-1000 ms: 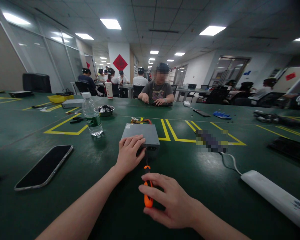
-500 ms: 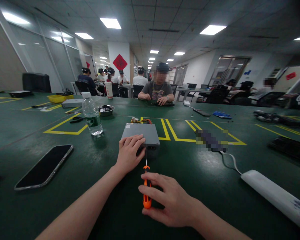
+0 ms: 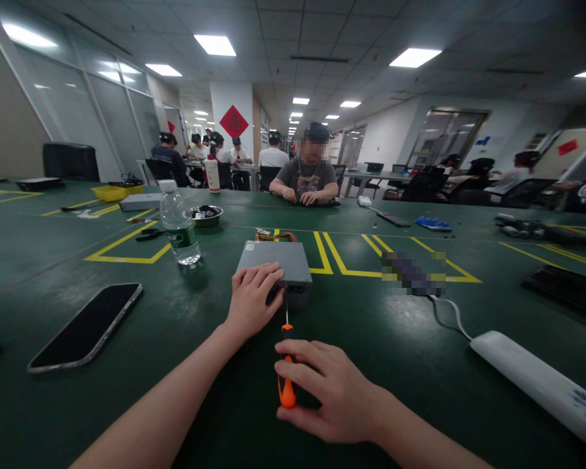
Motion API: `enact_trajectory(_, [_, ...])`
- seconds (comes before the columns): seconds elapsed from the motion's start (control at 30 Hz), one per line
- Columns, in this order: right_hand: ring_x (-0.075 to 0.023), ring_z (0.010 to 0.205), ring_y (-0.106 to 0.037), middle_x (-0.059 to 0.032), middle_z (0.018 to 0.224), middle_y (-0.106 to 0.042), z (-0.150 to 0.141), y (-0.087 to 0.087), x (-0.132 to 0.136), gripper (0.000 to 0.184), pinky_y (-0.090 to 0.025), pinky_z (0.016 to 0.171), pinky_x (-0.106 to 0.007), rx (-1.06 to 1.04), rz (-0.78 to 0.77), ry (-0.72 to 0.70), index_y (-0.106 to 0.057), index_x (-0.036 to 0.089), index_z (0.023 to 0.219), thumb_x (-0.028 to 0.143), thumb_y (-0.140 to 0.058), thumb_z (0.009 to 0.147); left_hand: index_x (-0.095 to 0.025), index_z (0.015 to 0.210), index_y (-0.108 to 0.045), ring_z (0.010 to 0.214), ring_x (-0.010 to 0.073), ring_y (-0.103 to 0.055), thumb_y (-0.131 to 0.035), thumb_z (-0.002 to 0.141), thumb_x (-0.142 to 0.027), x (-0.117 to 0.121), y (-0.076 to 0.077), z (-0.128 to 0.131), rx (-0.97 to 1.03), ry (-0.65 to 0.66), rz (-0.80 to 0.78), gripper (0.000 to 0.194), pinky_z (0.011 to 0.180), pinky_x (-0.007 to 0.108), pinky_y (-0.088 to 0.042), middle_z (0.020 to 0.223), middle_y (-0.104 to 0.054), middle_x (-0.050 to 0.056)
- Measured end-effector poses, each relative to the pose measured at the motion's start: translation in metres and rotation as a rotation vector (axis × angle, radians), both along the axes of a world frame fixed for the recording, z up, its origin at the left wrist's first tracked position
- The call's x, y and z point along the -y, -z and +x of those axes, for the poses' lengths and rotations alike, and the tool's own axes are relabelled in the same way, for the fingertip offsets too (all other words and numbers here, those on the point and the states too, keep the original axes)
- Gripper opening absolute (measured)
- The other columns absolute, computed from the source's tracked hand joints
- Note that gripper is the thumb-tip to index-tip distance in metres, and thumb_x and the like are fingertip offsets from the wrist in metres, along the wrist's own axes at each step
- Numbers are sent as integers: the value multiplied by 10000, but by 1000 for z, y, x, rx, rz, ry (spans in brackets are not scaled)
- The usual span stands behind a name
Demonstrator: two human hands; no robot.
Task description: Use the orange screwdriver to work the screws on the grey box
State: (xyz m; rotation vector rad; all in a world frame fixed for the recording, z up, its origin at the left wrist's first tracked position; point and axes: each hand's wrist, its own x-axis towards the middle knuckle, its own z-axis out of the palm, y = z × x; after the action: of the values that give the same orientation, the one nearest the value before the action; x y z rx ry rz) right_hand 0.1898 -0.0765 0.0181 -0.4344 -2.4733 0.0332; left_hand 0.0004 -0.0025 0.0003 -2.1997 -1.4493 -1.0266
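Note:
A grey metal computer power supply [image 3: 286, 258] lies on the green table, its bundle of coloured wires [image 3: 278, 236] at the far side. My left hand [image 3: 254, 294] grips its near left corner, fingers over the top and thumb against the near face. In my right hand [image 3: 325, 391] is a screwdriver [image 3: 288, 378] with an orange and black handle, held between fingertips and thumb. Its shaft points away from me to the near face of the power supply, close to my left thumb. The tip is too small and dark to make out.
Left of the power supply stand a water bottle [image 3: 180, 228] and a metal bowl [image 3: 206, 215] of small parts. A phone [image 3: 88, 326] lies nearer me. On the right are a white power strip [image 3: 532, 384] and its cable. Across the table sits a person [image 3: 308, 172].
The screwdriver handle has turned a little in my right hand, whose fingers have shifted slightly. My left hand and the power supply stay in place.

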Motion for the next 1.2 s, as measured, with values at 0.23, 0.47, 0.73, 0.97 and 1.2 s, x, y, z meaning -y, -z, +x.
enact_trajectory(0.23, [-212, 996, -607, -138, 1116, -593, 4, 6, -1, 392, -494, 805, -318, -68, -105, 14, -427, 168, 1092, 471, -519, 861, -274, 1102, -536, 1137, 225, -490, -511, 836, -283, -1, 2, 0, -3, 1, 10, 267, 927, 425, -274, 1240, -574, 16])
enact_trajectory(0.47, [-224, 935, -621, -155, 1131, -576, 1, 0, 0, 322, -508, 733, -329, 4, -6, 0, -476, 168, 1098, 425, -432, 908, -275, 1101, -538, 1136, 219, -490, -513, 836, -283, -1, 2, 0, -10, -2, 11, 266, 927, 421, -273, 1244, -572, 7])
enact_trajectory(0.73, [-213, 984, -604, -141, 1108, -584, 4, 3, -2, 368, -498, 791, -320, -65, -110, -1, -431, 165, 1074, 449, -516, 856, -273, 1105, -538, 1139, 224, -490, -514, 835, -280, -2, 3, -1, -4, -4, 15, 272, 928, 423, -272, 1242, -574, 16])
enact_trajectory(0.97, [-217, 946, -609, -153, 1148, -566, 1, -2, 0, 312, -501, 728, -319, 33, 2, -1, -496, 169, 1108, 399, -438, 906, -270, 1101, -537, 1141, 217, -487, -511, 838, -285, -1, 2, -1, -7, 4, 14, 265, 928, 418, -272, 1247, -570, 9])
enact_trajectory(1.2, [-211, 899, -641, -123, 1076, -624, 5, 10, -3, 379, -509, 756, -326, -66, -69, 29, -440, 184, 1006, 521, -516, 850, -271, 1100, -537, 1127, 221, -496, -511, 837, -284, -2, 2, 0, -7, 0, 11, 265, 923, 422, -273, 1240, -575, 14])
